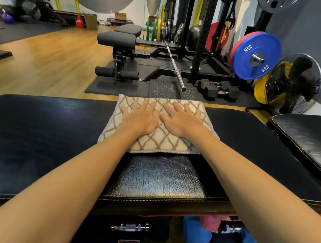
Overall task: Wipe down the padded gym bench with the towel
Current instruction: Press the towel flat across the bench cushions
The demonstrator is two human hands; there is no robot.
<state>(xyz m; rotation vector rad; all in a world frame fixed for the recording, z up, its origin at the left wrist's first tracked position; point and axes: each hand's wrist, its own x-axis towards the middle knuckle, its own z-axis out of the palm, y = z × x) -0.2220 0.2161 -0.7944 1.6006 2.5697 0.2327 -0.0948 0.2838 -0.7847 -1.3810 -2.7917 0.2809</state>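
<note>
A black padded gym bench (pixel 36 138) runs across the view in front of me. A cream towel (pixel 159 142) with a brown diamond pattern lies folded on its far half, reaching the far edge. My left hand (pixel 139 117) and my right hand (pixel 181 121) lie flat on the towel side by side, fingers straight and spread, thumbs nearly touching. Both forearms stretch out over the bench pad. The patch of pad just behind the towel looks shinier than the rest.
A second black pad (pixel 310 139) adjoins at the right. Beyond lie a barbell (pixel 174 64), hex dumbbells (pixel 217 89), a blue 20 kg plate (pixel 256 56), a floor fan (pixel 294 85) and another bench (pixel 120 43). Small gear lies under the bench.
</note>
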